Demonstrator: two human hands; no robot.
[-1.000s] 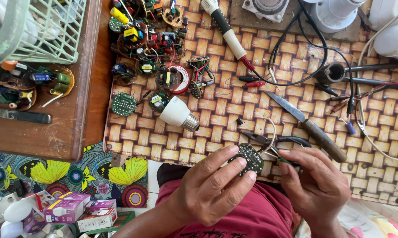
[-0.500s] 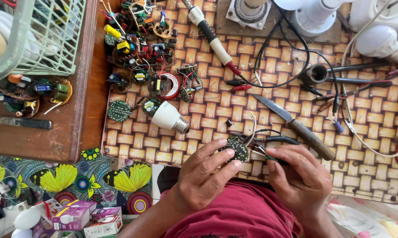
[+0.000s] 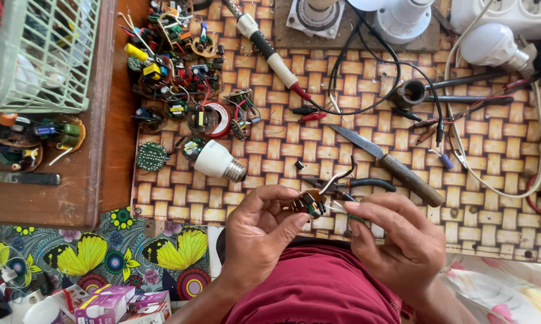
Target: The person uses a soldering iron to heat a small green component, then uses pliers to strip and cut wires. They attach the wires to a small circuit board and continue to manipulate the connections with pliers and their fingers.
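Note:
My left hand (image 3: 260, 231) pinches a small round circuit board (image 3: 309, 203) with components and thin white wires, held on edge above the woven mat (image 3: 366, 162). My right hand (image 3: 396, 240) is close beside it on the right, fingers curled, with its fingertips at the board's wires; something thin may be in its fingers, but I cannot make it out. Black-handled pliers (image 3: 354, 185) lie on the mat just behind both hands. A white bulb base (image 3: 218, 161) lies to the upper left of my left hand.
A knife (image 3: 390, 165) lies right of the pliers. A soldering iron (image 3: 270, 54), black leads, a heap of circuit boards (image 3: 174, 78) and a green round board (image 3: 151, 156) fill the mat. A green wire basket (image 3: 36, 48) stands far left; small boxes (image 3: 114, 303) sit bottom left.
My left hand has turned the circuit board from flat to on edge, showing its components. My right hand has stayed close by it. The camera view has shifted slightly.

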